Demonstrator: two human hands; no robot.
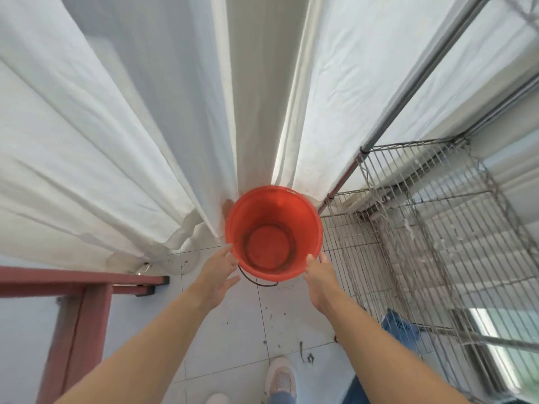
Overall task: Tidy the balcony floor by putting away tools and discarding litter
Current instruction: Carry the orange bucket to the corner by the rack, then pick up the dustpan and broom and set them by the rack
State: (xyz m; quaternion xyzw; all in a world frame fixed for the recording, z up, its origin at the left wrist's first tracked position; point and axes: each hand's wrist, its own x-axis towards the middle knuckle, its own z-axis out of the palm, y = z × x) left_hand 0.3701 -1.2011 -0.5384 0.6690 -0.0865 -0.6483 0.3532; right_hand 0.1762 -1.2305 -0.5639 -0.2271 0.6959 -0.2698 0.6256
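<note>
- Far left: a red wooden frame (78, 290) stands on the white tiled floor (227, 330), with long white curtains (102, 126) hanging behind it.
- Left hand (218, 272): fingers straight and released, tips touching the bucket's left rim.
- Centre: an orange-red bucket (274, 231), empty, sits between the two hands at the foot of the curtains, its wire handle dropped toward the viewer. I cannot tell if it is lifted or resting on the tiles.
- Right hand (318, 272): fingers straight, laid against the bucket's right wall, not clenched.
- Below: dark litter (306, 355) lies on the tiles, so discarding seems barely begun.
- Right: a wire rack (423, 228), with a blue item (399, 328) behind its mesh.
</note>
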